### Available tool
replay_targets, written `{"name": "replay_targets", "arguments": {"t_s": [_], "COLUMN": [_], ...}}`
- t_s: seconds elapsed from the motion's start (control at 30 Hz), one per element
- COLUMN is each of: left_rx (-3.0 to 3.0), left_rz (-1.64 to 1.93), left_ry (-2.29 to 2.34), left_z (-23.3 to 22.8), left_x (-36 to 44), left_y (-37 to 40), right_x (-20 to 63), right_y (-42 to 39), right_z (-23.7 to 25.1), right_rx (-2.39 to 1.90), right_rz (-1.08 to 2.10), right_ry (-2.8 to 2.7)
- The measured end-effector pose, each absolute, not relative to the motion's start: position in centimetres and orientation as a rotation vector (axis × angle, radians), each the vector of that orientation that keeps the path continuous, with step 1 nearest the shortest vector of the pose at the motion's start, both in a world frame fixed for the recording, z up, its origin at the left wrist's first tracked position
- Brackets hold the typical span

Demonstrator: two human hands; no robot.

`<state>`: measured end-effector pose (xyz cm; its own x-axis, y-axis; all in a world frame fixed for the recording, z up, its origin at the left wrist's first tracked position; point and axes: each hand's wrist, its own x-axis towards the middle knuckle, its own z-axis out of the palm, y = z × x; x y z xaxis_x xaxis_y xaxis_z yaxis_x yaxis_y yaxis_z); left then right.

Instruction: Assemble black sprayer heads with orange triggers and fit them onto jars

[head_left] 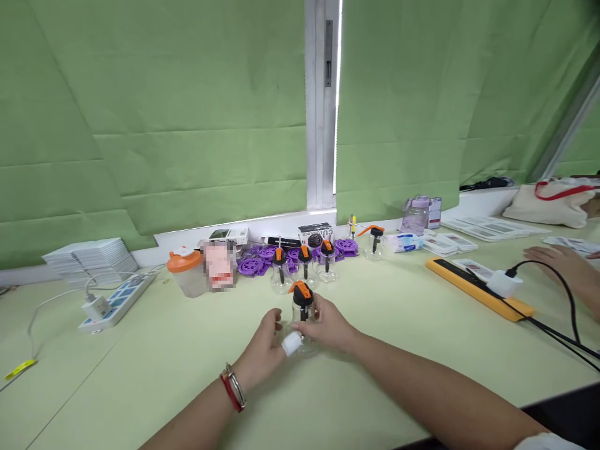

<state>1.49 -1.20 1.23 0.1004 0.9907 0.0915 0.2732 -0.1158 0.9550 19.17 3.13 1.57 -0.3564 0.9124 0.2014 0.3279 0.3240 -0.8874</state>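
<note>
Green blinds (187,125) fill the wall ahead of me, split by a white window frame (321,106) with a thin bright gap. Below them runs the pale green table (140,375), wide and bare on my near left, with open room between my arms and the near edge.

At the far right a yellow power strip (473,287) lies slantwise with a white plug and black cable trailing toward the edge, and another person's hand (562,265) rests flat beyond it. At the far left a white power strip (117,300) sits near a stack of white cards (91,255).

Along the back edge stand an orange-lidded cup (185,272), purple plastic wheels (255,262) and a row of small glass jars (304,269) with orange and black tops.

In the middle, well short of that row, stands a small jar (302,315). My left hand (262,356), one fingertip bandaged, curls against its left side; my right hand (330,328) wraps its right side. Both hands' fingers seem closed on the glass, though they hide most of it.
</note>
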Motion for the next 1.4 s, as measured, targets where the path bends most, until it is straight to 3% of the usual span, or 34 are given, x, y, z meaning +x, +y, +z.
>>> {"name": "replay_targets", "arguments": {"t_s": [0.2, 0.33, 0.43, 0.53, 0.9, 1.4], "left_rx": [1.377, 1.294, 1.123, 0.979, 0.597, 0.529], "left_rz": [1.378, 1.420, 1.359, 1.246, 1.108, 1.060], "left_ry": [1.253, 1.309, 1.139, 1.023, 1.072, 1.084], "left_z": [4.4, 5.2, 5.6, 5.5, 3.3, 2.6], "left_x": [3.0, 2.4, 1.3, 0.9, 0.4, 0.1], "left_y": [-0.2, 0.1, 0.1, -0.1, 1.2, 1.6], "right_x": [17.2, 17.5, 18.7, 19.4, 17.3, 18.2], "right_y": [1.3, 2.5, 5.0, 7.0, 7.6, 8.6], "right_z": [1.1, 1.6, 2.9, 3.9, 1.0, -0.3], "right_rx": [-1.159, -1.050, -1.143, -1.125, -1.098, -1.222], "right_rz": [0.687, 1.071, 1.484, 1.627, 1.457, 1.737], "right_ry": [-2.007, -2.043, -1.523, -1.281, -1.223, -1.148]}}
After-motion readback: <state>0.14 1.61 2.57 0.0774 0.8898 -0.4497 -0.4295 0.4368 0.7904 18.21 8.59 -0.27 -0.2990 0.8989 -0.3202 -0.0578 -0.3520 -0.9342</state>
